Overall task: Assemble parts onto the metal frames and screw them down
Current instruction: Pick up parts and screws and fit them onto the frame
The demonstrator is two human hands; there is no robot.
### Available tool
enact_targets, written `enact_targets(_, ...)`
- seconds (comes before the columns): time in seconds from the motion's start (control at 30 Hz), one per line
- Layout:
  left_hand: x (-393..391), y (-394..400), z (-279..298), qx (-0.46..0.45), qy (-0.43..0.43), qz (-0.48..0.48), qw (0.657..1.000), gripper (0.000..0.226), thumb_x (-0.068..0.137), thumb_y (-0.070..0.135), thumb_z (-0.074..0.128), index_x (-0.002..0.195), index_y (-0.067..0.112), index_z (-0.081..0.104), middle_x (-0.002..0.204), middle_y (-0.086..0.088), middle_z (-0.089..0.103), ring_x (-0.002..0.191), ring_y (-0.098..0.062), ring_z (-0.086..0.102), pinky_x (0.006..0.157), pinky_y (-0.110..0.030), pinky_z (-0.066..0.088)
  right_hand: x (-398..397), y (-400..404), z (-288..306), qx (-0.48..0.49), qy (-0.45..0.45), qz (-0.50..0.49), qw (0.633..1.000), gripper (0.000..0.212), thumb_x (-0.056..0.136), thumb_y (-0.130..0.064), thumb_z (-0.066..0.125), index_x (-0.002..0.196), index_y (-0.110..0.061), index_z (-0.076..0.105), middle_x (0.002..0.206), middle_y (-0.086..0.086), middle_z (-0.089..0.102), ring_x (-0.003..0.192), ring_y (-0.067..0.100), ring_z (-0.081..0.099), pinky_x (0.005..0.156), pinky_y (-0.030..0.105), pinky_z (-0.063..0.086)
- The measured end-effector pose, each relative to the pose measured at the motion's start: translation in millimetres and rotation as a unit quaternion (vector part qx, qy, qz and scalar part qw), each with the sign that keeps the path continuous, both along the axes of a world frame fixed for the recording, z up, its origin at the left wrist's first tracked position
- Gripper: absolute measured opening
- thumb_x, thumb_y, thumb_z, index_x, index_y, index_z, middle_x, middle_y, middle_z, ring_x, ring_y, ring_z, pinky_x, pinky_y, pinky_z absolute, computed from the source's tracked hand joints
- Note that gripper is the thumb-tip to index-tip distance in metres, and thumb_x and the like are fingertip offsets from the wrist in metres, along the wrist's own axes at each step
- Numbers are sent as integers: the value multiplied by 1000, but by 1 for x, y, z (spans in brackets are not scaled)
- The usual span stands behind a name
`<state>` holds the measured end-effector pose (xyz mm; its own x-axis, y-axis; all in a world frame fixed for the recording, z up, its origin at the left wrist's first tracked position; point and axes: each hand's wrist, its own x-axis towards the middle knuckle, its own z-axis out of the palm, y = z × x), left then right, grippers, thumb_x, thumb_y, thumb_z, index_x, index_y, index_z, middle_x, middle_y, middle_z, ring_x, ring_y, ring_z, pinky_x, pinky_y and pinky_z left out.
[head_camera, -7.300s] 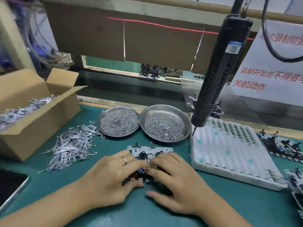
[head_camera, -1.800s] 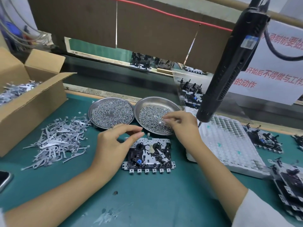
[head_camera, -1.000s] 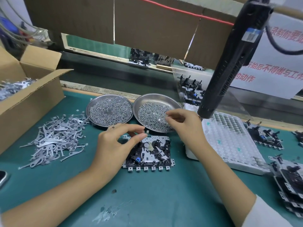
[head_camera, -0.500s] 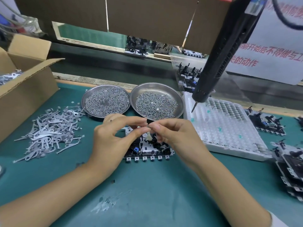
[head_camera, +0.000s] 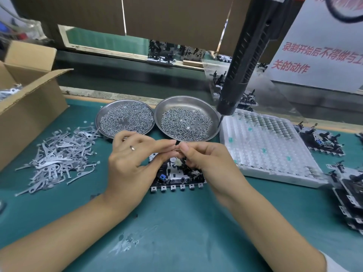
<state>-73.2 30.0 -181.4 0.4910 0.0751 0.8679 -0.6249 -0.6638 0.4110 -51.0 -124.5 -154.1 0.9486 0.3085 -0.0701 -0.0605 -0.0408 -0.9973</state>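
Note:
A metal frame (head_camera: 176, 176) with black parts and a blue piece lies on the green mat, partly hidden under my hands. My left hand (head_camera: 133, 163) and my right hand (head_camera: 204, 161) meet just above it, fingertips together, pinching a tiny screw (head_camera: 175, 149) between them. Two steel dishes hold screws: the left dish (head_camera: 102, 122) and the right dish (head_camera: 196, 101). A black electric screwdriver (head_camera: 243, 59) hangs above the right dish's edge, untouched.
A pile of flat metal levers (head_camera: 57, 160) lies at the left beside an open cardboard box (head_camera: 29, 107). A white foam tray (head_camera: 269, 146) sits at the right, with assembled frames (head_camera: 349, 193) stacked at the right edge.
My right hand left the right dish and came down to meet my left hand over the frame. The camera tipped lower.

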Motion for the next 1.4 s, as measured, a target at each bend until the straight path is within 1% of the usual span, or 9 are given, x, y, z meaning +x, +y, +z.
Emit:
enact_targets(0.1,0,-1,1,-1,-3,-2,1000,22,71,14,79,90,15,69,79,7,68,71,-10,54,73,-40,37,0,-1,2,1,18,19,1000,21,80,-31,67,80,-11,74,68,-13,68,58,-9,53,62,6,41)
enact_targets(0.17,-1,-1,1,-3,-2,-5,1000,21,72,17,80,90,15,69,79,7,67,71,-9,54,73,-40,37,0,-2,4,4,27,32,999,24,71,-38,67,76,-16,74,67,-12,66,58,-8,53,67,12,39)
enact_targets(0.33,-1,0,0,-33,28,-20,999,21,74,25,75,92,22,67,72,-3,67,72,-13,52,77,-32,35,2,-3,6,5,38,42,998,26,62,-42,70,72,-18,75,67,-8,66,59,-1,51,73,20,38)
enact_targets(0.57,-1,-1,1,-69,48,-51,995,22,74,27,74,94,21,66,74,-1,62,77,-8,51,71,-36,40,5,-5,7,2,36,63,997,24,60,-43,71,68,-22,75,63,-9,64,62,4,52,71,21,40)
enact_targets(0.7,-1,-1,0,-73,43,-63,994,22,73,26,74,93,22,66,77,6,60,77,-4,50,71,-31,38,5,-5,8,-5,36,65,997,20,65,-40,69,66,-20,74,64,-8,65,67,8,53,75,24,40)
enact_targets(0.97,0,-1,1,-56,25,-72,995,19,76,30,73,93,24,66,83,16,63,78,-2,52,69,-43,39,0,-4,8,-30,-5,28,999,22,65,-45,69,70,-23,73,61,-13,65,55,-3,52,58,7,41)
enact_targets(1.13,0,-2,1,-44,42,-60,996,19,78,30,70,96,23,66,85,19,61,80,0,50,73,-35,39,0,-4,9,-36,-29,25,999,11,76,-33,71,73,-23,73,66,-10,67,57,-2,55,59,8,43)
enact_targets(1.3,0,-1,0,-19,62,-61,996,18,83,23,65,101,18,66,93,12,65,81,-13,59,80,-32,39,7,-22,28,-115,-98,27,988,14,83,-26,70,74,-16,74,66,-3,68,56,1,55,60,11,45)
enact_targets(1.4,0,0,0,-57,101,-60,991,16,85,20,68,100,18,66,90,8,66,83,-10,58,82,-30,40,24,-57,42,-266,-138,-23,954,14,85,-22,69,72,-17,72,65,-5,68,55,2,54,54,9,40)
